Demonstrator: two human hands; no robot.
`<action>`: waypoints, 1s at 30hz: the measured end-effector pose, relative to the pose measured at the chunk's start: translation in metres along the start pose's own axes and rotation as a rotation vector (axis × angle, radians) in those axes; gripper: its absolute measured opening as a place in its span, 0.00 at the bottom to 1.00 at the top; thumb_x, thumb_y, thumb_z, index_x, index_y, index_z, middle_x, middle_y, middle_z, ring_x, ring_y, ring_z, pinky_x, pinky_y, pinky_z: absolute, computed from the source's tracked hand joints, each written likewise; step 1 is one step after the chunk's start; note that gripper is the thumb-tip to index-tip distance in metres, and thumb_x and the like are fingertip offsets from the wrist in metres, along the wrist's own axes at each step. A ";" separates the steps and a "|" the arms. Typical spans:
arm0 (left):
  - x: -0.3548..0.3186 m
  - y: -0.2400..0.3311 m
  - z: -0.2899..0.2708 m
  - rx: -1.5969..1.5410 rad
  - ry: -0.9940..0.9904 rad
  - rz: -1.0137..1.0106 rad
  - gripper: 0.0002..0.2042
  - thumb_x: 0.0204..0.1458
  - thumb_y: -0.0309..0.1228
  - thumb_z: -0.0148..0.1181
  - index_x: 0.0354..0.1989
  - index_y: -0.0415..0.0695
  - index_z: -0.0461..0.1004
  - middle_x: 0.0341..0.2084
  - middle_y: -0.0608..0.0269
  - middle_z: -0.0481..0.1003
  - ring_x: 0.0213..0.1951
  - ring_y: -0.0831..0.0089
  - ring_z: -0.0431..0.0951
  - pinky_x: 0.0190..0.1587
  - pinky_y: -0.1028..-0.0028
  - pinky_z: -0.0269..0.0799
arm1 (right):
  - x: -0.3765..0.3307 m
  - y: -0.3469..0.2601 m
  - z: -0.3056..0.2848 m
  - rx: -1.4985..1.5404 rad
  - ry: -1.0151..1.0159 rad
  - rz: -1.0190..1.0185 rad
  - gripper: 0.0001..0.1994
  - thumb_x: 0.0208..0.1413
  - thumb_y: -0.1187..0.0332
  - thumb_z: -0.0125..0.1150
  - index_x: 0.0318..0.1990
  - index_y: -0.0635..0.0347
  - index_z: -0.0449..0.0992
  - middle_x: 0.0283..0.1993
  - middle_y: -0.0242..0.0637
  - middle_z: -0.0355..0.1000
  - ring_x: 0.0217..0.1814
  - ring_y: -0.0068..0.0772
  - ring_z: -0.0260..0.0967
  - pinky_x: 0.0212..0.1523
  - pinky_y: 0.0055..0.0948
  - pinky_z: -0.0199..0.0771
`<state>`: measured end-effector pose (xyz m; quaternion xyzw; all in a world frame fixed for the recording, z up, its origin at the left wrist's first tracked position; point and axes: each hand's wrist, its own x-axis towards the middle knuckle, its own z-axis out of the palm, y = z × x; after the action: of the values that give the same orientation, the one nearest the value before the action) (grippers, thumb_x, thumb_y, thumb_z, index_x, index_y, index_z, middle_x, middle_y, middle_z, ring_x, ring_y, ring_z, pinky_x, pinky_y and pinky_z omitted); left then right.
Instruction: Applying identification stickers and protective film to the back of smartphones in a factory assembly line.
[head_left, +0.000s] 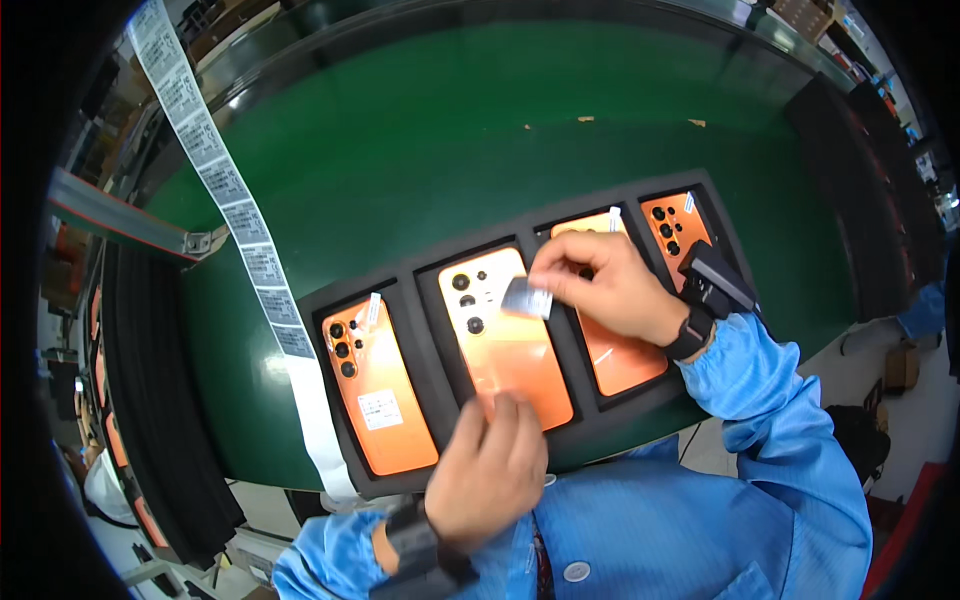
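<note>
Now, starting far left of the tray (420,275): a label strip (240,215) hangs down across the green belt (430,120), its lower end running past the tray's left edge. The tray is black foam and holds four orange phones, backs up, side by side. In its leftmost slot the first phone (378,392) wears a white sticker low on its back and a small tab near the cameras. Next slot along, the second phone (505,340), and this is where the action is. The left hand (488,472) sits at the tray's near edge, fingertips pressed together on the bottom end of that phone; I can't tell whether they pinch anything. Above the same phone, near its cameras, the right hand (610,285) pinches a small label (527,297) between thumb and fingers, held just over the back. That hand covers much of the third phone (625,360). At the tray's right end, the fourth phone (677,225) peeks out behind the wrist.
</note>
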<state>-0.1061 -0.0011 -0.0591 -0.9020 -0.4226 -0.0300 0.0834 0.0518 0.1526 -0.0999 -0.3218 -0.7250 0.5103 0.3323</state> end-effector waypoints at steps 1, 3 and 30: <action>-0.007 0.006 -0.011 -0.071 -0.023 -0.021 0.09 0.39 0.28 0.53 0.27 0.34 0.71 0.35 0.49 0.71 0.42 0.60 0.71 0.45 0.62 0.66 | -0.002 -0.003 0.004 -0.130 -0.051 -0.149 0.06 0.49 0.69 0.61 0.28 0.62 0.73 0.22 0.28 0.69 0.24 0.18 0.64 0.28 0.22 0.64; -0.016 0.016 -0.019 -0.204 -0.017 -0.031 0.08 0.38 0.25 0.54 0.27 0.35 0.71 0.30 0.53 0.71 0.37 0.61 0.72 0.42 0.63 0.67 | -0.008 0.000 0.015 -0.275 -0.142 -0.329 0.07 0.46 0.65 0.63 0.25 0.55 0.72 0.19 0.28 0.67 0.21 0.26 0.64 0.33 0.28 0.58; -0.014 0.043 -0.036 -0.495 0.022 0.083 0.07 0.36 0.30 0.51 0.22 0.39 0.69 0.17 0.61 0.64 0.24 0.67 0.67 0.36 0.69 0.65 | -0.017 0.010 0.034 -0.497 -0.206 -0.413 0.08 0.48 0.62 0.61 0.23 0.53 0.71 0.20 0.25 0.67 0.29 0.27 0.60 0.42 0.31 0.49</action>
<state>-0.0811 -0.0452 -0.0308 -0.9111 -0.3641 -0.1390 -0.1342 0.0353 0.1239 -0.1209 -0.1860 -0.9068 0.2699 0.2650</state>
